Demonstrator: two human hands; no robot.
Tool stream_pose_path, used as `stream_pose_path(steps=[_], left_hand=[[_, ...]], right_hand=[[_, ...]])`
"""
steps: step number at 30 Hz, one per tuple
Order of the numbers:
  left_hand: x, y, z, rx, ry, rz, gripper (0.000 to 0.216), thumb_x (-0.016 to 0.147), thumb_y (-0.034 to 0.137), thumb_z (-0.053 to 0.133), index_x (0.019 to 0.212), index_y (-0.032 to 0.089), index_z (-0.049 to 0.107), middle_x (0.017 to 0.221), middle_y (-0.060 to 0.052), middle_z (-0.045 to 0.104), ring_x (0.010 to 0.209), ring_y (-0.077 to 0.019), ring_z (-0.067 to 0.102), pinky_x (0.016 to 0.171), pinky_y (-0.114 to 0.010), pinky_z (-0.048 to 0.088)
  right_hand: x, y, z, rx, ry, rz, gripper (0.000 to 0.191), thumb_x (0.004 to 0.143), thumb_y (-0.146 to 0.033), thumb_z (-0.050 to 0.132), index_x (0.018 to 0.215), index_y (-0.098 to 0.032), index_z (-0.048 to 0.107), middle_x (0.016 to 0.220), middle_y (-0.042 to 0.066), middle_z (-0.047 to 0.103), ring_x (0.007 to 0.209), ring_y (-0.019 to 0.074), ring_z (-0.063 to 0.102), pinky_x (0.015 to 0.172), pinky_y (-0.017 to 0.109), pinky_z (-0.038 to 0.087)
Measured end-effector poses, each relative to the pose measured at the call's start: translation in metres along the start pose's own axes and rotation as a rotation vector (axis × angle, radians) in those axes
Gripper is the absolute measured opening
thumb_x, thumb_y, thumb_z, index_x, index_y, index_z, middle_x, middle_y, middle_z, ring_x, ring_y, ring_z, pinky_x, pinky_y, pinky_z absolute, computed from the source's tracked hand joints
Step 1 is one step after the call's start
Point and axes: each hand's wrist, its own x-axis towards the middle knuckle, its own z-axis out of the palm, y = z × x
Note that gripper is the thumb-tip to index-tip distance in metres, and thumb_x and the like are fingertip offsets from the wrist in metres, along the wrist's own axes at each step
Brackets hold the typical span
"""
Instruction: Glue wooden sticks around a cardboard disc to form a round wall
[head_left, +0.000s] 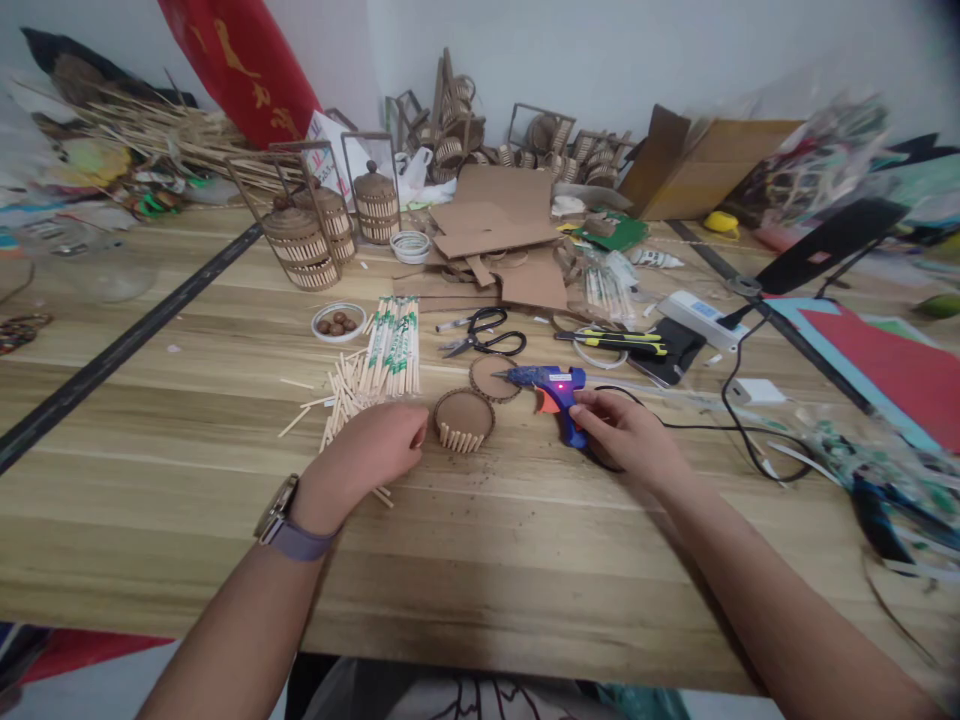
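My right hand (622, 432) has its fingers on the handle of a blue glue gun (551, 380) with an orange trigger and a small red light. The gun's nozzle points left, over a flat round cardboard disc (493, 380). My left hand (386, 442), wrist in a watch, is closed with fingers curled; whatever is in it is hidden. Just right of it sits a round cardboard base (465, 415) with a dark braided rim and a row of short upright sticks along its near edge. Loose wooden sticks (349, 385) lie beyond and under my left hand.
Behind are paper-wrapped chopsticks (394, 345), black scissors (487, 338), a bowl of brown beads (339, 322) and stacked cardboard (495, 230). Small lidded baskets with tall handles (300, 240) stand back left. A black cable (697, 427) runs right toward a power strip (701, 315).
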Motion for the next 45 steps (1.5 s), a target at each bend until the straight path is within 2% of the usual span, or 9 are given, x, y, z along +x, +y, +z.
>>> stream_pose_path(steps=[3,11,19,23,27,30,35,40,45], left_hand=[[0.000,-0.003,0.001,-0.014,0.042,-0.025,0.009,0.075,0.016,0.057,0.075,0.020,0.065,0.074,-0.005,0.068,0.069,-0.0234,0.063,0.058,-0.030,0.039],[-0.001,0.005,0.005,0.070,-0.023,-0.002,0.017,0.073,0.014,0.052,0.067,0.019,0.067,0.069,-0.009,0.069,0.066,-0.0250,0.064,0.059,-0.033,0.042],[0.001,0.004,-0.006,-0.016,0.020,-0.082,0.013,0.071,0.021,0.054,0.070,0.020,0.067,0.074,-0.006,0.071,0.068,-0.0233,0.063,0.055,-0.030,0.035],[0.001,0.000,-0.013,-0.190,0.113,-0.086,0.011,0.072,0.025,0.055,0.069,0.020,0.065,0.070,-0.002,0.068,0.065,-0.0186,0.060,0.057,-0.028,0.037],[-0.001,0.006,-0.013,-0.523,0.255,0.027,0.012,0.073,0.029,0.057,0.071,0.020,0.064,0.067,0.001,0.064,0.060,-0.0138,0.056,0.056,-0.025,0.041],[-0.004,0.017,-0.010,-0.726,0.322,0.123,0.012,0.075,0.030,0.059,0.072,0.019,0.064,0.064,0.003,0.061,0.057,-0.0114,0.052,0.053,-0.023,0.041],[-0.008,0.035,0.002,-0.785,0.362,0.297,0.005,0.074,0.021,0.058,0.072,0.020,0.062,0.066,0.003,0.058,0.058,-0.0100,0.051,0.053,-0.021,0.041],[-0.009,0.042,0.007,-0.778,0.422,0.359,0.006,0.080,0.022,0.056,0.074,0.021,0.059,0.069,0.003,0.057,0.061,-0.0107,0.051,0.055,-0.022,0.042],[-0.007,0.034,0.005,-0.753,0.499,0.239,0.017,0.089,0.037,0.057,0.082,0.022,0.060,0.072,0.002,0.061,0.062,-0.0120,0.053,0.058,-0.024,0.044]], right_hand=[[-0.002,-0.002,-0.001,-0.016,0.006,-0.008,0.030,0.079,-0.044,0.063,0.096,-0.020,0.069,0.075,0.003,0.071,0.065,0.0199,0.064,0.062,0.033,0.050],[-0.003,-0.001,0.002,-0.076,0.078,-0.054,0.031,0.081,-0.045,0.060,0.095,-0.019,0.070,0.069,0.002,0.068,0.059,0.0187,0.059,0.055,0.031,0.044],[-0.012,-0.009,0.004,-0.207,0.252,-0.270,0.024,0.089,-0.040,0.053,0.090,-0.022,0.070,0.083,0.007,0.069,0.077,0.0232,0.061,0.071,0.036,0.046],[-0.024,-0.022,0.011,-0.240,0.194,-0.467,0.022,0.093,-0.035,0.052,0.086,-0.024,0.069,0.077,0.006,0.068,0.076,0.0229,0.061,0.073,0.037,0.047],[-0.036,-0.036,0.021,-0.168,0.030,-0.605,0.018,0.093,-0.031,0.052,0.091,-0.023,0.068,0.080,0.007,0.070,0.077,0.0218,0.064,0.072,0.035,0.050],[-0.045,-0.049,0.030,-0.095,-0.099,-0.616,0.018,0.093,-0.029,0.054,0.106,-0.023,0.066,0.087,0.007,0.071,0.078,0.0205,0.065,0.072,0.033,0.052],[-0.056,-0.075,0.046,0.086,-0.249,-0.601,0.043,0.090,-0.022,0.057,0.132,-0.025,0.049,0.103,0.005,0.072,0.073,0.0147,0.065,0.068,0.028,0.054],[-0.056,-0.092,0.055,0.253,-0.223,-0.531,0.036,0.089,-0.019,0.055,0.125,-0.026,0.052,0.098,0.003,0.073,0.083,0.0156,0.069,0.074,0.028,0.056],[-0.041,-0.087,0.052,0.250,-0.138,-0.477,0.024,0.087,-0.027,0.061,0.110,-0.024,0.060,0.089,0.003,0.074,0.081,0.0180,0.070,0.078,0.032,0.056]])
